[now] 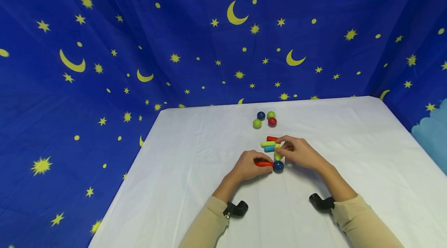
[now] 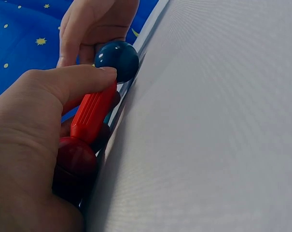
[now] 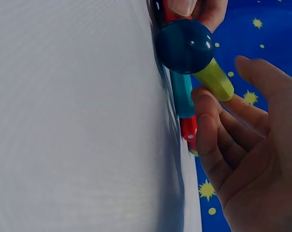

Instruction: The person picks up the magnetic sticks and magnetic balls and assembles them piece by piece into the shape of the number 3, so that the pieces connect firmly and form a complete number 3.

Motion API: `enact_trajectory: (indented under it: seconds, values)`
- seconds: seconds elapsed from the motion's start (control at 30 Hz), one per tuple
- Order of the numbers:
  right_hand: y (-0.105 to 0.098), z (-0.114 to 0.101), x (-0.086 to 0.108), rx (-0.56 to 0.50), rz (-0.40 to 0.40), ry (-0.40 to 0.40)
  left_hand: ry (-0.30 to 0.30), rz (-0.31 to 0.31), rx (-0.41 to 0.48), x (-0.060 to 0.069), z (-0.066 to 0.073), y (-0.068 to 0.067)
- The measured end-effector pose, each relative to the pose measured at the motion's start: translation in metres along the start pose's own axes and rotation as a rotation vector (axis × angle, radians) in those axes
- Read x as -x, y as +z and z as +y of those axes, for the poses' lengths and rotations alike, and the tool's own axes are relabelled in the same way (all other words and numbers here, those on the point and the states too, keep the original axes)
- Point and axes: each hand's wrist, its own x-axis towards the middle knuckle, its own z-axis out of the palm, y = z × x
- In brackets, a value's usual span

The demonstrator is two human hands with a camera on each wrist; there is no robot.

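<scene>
The left hand [image 1: 248,165] pinches a ribbed red rod [image 1: 263,164], the right hand [image 1: 299,153] loosely parted around a yellow-green rod [image 1: 278,157], both apparently joined to the shiny dark-blue ball [image 1: 278,166], beyond which three coloured rods [image 1: 269,149] and four glossy balls [image 1: 257,124] lie unattached.

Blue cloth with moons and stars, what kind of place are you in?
Perhaps an indoor play or filming corner: the blue cloth hangs like a backdrop, a white-covered table stands before it, and there are bright, toy-like balls and sticks.
</scene>
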Motion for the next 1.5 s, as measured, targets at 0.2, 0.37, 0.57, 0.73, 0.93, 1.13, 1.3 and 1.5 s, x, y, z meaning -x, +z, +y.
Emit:
enact_trajectory:
  seconds: [0.2, 0.37, 0.57, 0.73, 0.93, 1.13, 1.3, 1.5]
  values:
    - [-0.003, 0.003, 0.001, -0.015, 0.028, 0.006, -0.006, -0.005, 0.001, 0.0, 0.0, 0.001]
    - [-0.003, 0.002, 0.001, -0.021, 0.019, 0.02, -0.009, -0.004, -0.005, 0.0, 0.0, 0.001]
    - [0.004, 0.001, -0.003, -0.013, -0.031, 0.071, -0.009, -0.003, -0.005, 0.0, 0.001, 0.001]
    - [0.007, -0.001, -0.003, -0.042, -0.04, 0.103, -0.016, -0.009, -0.004, 0.0, 0.001, 0.002]
    - [0.007, -0.002, -0.002, -0.096, -0.046, 0.098, -0.024, -0.011, -0.009, 0.0, 0.002, 0.001]
    - [0.008, -0.001, -0.003, -0.09, -0.038, 0.085, -0.033, -0.014, -0.022, 0.001, 0.003, 0.0]
    - [0.008, -0.003, -0.002, -0.093, -0.026, 0.073, -0.043, -0.018, -0.036, 0.001, 0.003, 0.001]
    - [0.008, -0.005, -0.002, -0.068, -0.018, 0.045, -0.047, -0.019, -0.054, 0.001, 0.004, 0.002]
